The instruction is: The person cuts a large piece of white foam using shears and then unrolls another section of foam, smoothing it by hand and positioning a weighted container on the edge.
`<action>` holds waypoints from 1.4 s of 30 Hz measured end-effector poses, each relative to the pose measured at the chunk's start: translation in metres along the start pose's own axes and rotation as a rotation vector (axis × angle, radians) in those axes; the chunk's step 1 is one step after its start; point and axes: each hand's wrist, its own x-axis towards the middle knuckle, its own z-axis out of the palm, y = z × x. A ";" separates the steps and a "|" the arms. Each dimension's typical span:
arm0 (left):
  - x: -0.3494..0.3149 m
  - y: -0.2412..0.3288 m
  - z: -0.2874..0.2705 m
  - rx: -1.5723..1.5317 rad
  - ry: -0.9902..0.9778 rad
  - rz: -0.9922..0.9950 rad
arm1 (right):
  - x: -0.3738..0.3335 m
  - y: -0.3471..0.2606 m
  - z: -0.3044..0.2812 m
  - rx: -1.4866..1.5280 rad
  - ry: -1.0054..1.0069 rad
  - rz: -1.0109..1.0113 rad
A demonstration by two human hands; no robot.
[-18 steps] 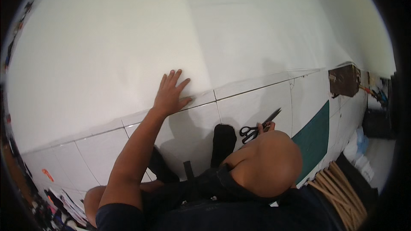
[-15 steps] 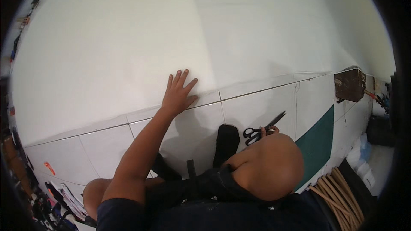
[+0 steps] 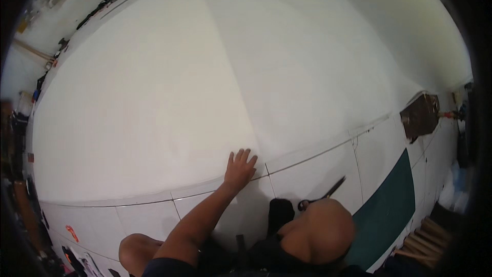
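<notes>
A large white sheet [image 3: 154, 87], its material unclear, spreads over the pale floor tiles, with a straight tone change running down its middle. My left hand [image 3: 241, 170] lies flat with fingers apart on its near edge, close to that line. To the right, black-handled scissors [image 3: 332, 191] point up and away beside my bent knee. My right hand is almost wholly hidden behind the knee; the scissors' handles sit at its place, where fingers gripped them a moment ago.
A dark green flat piece [image 3: 387, 215] lies right of my knee. Beyond it sits a brown, worn block-like object [image 3: 421, 117]. Brown rolls or sticks [image 3: 423, 243] are piled at lower right. A small orange item [image 3: 72, 233] rests on the tiles at left.
The view has tilted up, showing more of the sheet's far edge. My left hand has slid slightly right along the near edge. The scissors' handles are now more covered by my knee.
</notes>
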 end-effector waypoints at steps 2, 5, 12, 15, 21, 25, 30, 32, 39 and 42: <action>0.001 -0.004 0.007 0.028 0.066 -0.004 | -0.004 -0.003 0.005 0.000 -0.036 -0.002; -0.003 0.003 0.008 0.035 0.073 -0.003 | -0.013 -0.005 0.004 -0.017 -0.088 0.022; 0.000 -0.004 0.024 -0.164 0.165 -0.050 | -0.018 -0.013 0.002 -0.007 -0.224 0.006; 0.004 -0.001 0.024 -0.192 0.253 -0.027 | -0.019 -0.021 -0.001 0.013 -0.320 0.034; 0.011 0.002 0.004 -0.299 0.132 -0.092 | -0.018 -0.040 0.001 0.095 -0.543 0.130; 0.011 0.004 -0.004 -0.343 0.094 -0.126 | -0.014 -0.059 0.007 0.157 -0.703 0.194; 0.007 0.007 0.000 -0.321 0.105 -0.136 | 0.010 -0.057 0.036 0.215 -0.823 0.130; 0.007 0.011 0.001 -0.384 0.107 -0.174 | 0.007 -0.056 0.045 0.183 -0.769 0.077; 0.014 0.021 0.008 -0.383 0.172 -0.198 | 0.007 -0.079 0.046 0.052 -0.764 0.047; 0.015 0.021 0.012 -0.349 0.184 -0.197 | 0.006 -0.080 0.050 0.098 -0.687 -0.041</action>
